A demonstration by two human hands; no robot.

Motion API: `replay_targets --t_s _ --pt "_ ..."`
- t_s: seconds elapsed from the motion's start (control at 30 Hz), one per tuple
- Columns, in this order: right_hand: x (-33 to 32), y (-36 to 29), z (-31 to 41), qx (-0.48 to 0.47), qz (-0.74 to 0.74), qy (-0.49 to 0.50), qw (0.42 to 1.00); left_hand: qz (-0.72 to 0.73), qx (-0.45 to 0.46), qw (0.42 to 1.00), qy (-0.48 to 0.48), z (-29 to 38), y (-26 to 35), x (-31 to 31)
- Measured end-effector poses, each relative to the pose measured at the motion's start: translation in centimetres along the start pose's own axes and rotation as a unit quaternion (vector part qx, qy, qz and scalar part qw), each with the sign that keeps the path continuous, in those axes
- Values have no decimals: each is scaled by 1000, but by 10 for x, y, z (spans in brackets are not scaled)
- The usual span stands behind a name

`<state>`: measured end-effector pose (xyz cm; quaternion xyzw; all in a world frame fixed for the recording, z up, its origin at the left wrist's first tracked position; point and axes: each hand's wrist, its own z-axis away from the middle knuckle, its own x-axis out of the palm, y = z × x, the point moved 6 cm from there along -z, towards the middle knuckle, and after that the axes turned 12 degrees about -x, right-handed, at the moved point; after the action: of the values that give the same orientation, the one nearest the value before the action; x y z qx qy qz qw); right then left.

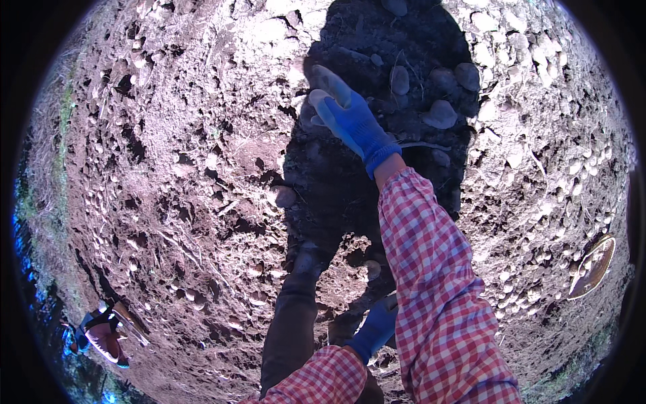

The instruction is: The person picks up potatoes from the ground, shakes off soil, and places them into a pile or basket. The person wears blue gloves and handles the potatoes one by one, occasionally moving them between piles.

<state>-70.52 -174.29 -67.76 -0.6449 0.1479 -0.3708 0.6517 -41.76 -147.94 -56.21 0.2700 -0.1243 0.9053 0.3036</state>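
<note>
My right hand [343,111], in a blue knit glove with a pale coated palm, reaches over the dug soil inside my shadow. Its fingers point up and left, thumb apart, and nothing shows between them. A rounded shape in the shade just beneath the thumb is too dim to name. To the right of this hand lie potatoes: an oval one [399,80], a larger one [440,115] and one at the shadow's edge [467,76]. Low in the view, my gloved left hand [376,323] is near my legs; my right sleeve partly covers it, and its fingers are hidden.
A single potato [282,196] lies left of my shadow, another [372,269] between my legs. Gathered potatoes [525,298] spread at the right, near a shallow basket [593,267]. Another person [101,336] is bent over at the lower left. Grass [63,131] borders the left side.
</note>
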Motion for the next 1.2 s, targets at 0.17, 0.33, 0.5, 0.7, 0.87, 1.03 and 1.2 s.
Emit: replay_targets --t_s 0.17,0.33,0.5,0.7,0.87,1.03,1.2 --pt "-87 -89 5 -116 580 -24 806 -123 -55 990 38 14 24 2" --pt "-194 -55 33 28 814 -128 566 -39 -79 996 17 16 26 2" --pt "-200 -39 109 136 644 -246 712 19 -84 996 -3 10 29 4" --pt "-174 -70 51 -26 549 -22 835 27 -53 998 6 13 44 9" --pt "-138 -33 6 -55 599 -25 798 12 -29 999 -13 13 44 14" --pt "-141 -44 32 141 460 -205 852 36 -46 998 -38 8 42 20" --pt "-158 -37 -39 53 549 105 828 -16 -60 998 -1 13 42 21"
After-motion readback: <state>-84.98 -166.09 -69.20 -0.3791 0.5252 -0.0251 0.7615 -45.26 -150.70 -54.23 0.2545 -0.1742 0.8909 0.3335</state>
